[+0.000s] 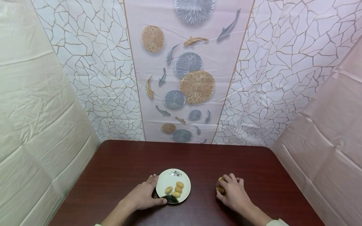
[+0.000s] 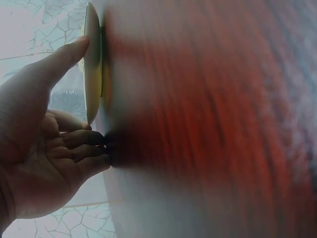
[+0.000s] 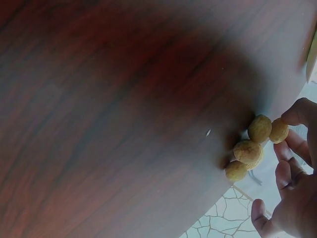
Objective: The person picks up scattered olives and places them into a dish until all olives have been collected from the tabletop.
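Observation:
My left hand point(image 1: 141, 193) rests beside a round plate point(image 1: 165, 179), its fingers spread and straight. Thumb and index finger touch the rim of the plate point(image 2: 92, 74); the other fingertips reach down to the table. Several small yellow-brown ovals point(image 1: 178, 189) lie on the plate, mostly toward its right side. Over to the right, my right hand point(image 1: 233, 193) pinches one such oval point(image 3: 279, 130) between thumb and finger. Directly by it, several more ovals point(image 3: 247, 150) sit clustered on the table, partly hidden by the hand in the head view.
A dark red-brown wooden table point(image 1: 198, 157) carries everything. Behind it hangs a patterned cloth point(image 1: 183, 94) with fish and round motifs. Plain pale cloths point(image 1: 42, 125) flank the table. A tiny white speck point(image 3: 208, 132) lies near the cluster.

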Motion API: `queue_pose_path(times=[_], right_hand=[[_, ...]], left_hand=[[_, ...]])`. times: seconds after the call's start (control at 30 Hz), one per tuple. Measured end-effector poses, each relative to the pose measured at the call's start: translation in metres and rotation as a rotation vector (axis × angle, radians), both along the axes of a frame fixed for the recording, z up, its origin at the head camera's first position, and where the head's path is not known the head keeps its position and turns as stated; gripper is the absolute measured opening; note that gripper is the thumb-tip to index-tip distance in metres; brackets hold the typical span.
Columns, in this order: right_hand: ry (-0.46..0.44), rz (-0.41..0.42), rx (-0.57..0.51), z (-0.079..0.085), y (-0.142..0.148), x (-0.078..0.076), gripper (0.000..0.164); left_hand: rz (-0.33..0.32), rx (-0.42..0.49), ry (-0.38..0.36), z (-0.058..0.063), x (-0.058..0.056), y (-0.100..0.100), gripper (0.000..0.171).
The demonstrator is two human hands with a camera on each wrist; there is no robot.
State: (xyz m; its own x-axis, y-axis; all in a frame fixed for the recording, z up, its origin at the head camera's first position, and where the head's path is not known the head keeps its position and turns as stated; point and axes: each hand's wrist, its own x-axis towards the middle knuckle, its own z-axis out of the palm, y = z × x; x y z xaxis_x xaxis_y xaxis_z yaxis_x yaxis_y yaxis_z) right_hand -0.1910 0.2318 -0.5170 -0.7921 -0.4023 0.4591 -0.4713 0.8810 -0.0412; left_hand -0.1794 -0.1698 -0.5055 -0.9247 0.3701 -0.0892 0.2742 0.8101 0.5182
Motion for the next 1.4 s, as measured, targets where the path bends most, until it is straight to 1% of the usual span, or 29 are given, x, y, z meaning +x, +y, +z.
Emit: queue_pose_path(times=[0.4,0.63,0.87,1.03,1.17,1.4], right_hand=[[0.032,0.084,-0.049,0.000,-0.013,0.000,0.026],[0.057,0.115,-0.060,0.001,-0.021,-0.002,0.027],[0.041,0.138,-0.056,0.006,-0.034,-0.005,0.025],[0.060,0.163,-0.071,0.007,-0.043,-0.008,0.025],[0.051,0.176,-0.089,0.007,-0.048,-0.009,0.026],[0.006,0.191,-0.112,0.010,-0.056,-0.012,0.024]], left_hand=[[0.002,0.007,0.028,-0.003,0.001,0.001,0.120],[0.004,0.005,0.030,-0.003,0.001,0.002,0.120],[0.009,0.002,0.040,-0.004,0.000,0.002,0.120],[0.009,0.003,0.043,-0.003,0.000,0.003,0.121],[0.009,0.002,0.037,-0.003,0.000,0.002,0.121],[0.008,0.000,0.031,-0.002,0.000,0.002,0.120]])
